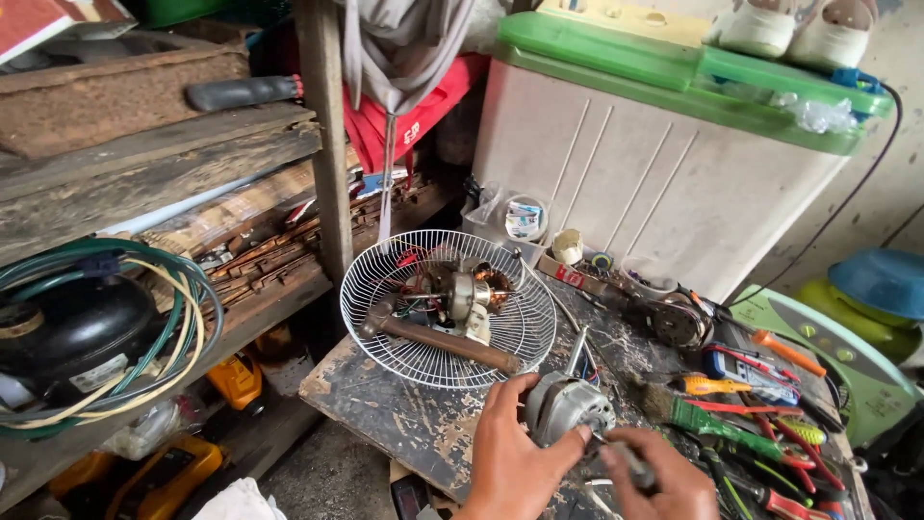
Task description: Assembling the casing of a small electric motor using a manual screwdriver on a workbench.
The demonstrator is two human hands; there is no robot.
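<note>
Grey metal fills the left hand (510, 462), which grips a small motor (568, 406) at the near edge of a scarred counter (385, 404); the right hand (659, 477) is closed around a dark-handled tool (630, 462) pressed at the motor's side. Held off the surface, the motor could twist if the tool slips, sending the tip toward the left fingers. Loose screwdrivers (731, 429) crowd the right, and a wire guard (448, 308) with a hammer (443, 342) sits just behind, easily knocked.

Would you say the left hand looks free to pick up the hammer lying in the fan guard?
Probably not right now: the left hand is gripping the small motor. The hammer lies uncovered in the fan guard.
</note>
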